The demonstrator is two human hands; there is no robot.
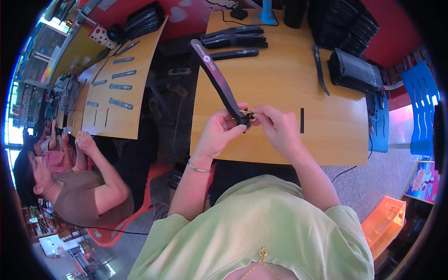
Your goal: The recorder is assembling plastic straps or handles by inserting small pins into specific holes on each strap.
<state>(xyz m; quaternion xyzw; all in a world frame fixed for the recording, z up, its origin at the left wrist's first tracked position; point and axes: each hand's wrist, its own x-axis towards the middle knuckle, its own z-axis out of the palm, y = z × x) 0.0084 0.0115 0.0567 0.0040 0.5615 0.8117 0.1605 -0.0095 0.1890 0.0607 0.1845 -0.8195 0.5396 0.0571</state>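
Observation:
My left hand [220, 132] is closed around the lower end of a long black strap [216, 77] with pale printing, which rises tilted to the left over the wooden table [280, 84]. At that same end, my right hand [277, 129] is closed in a pinch. Something small and light-coloured shows between the fingers there, too small to name. A short, narrow black strip [302, 120] lies on the table just to the right of my right hand. Farther back is a loose black strap [320, 70], lying lengthwise.
Several black straps [233, 39] lie piled at the back left. Dark packs [355, 71] and a taller black pile [344, 25] stand back right, near a blue stand [267, 13]. A person [88, 191] sits left at another table [127, 102]. An orange basket [385, 224] is lower right.

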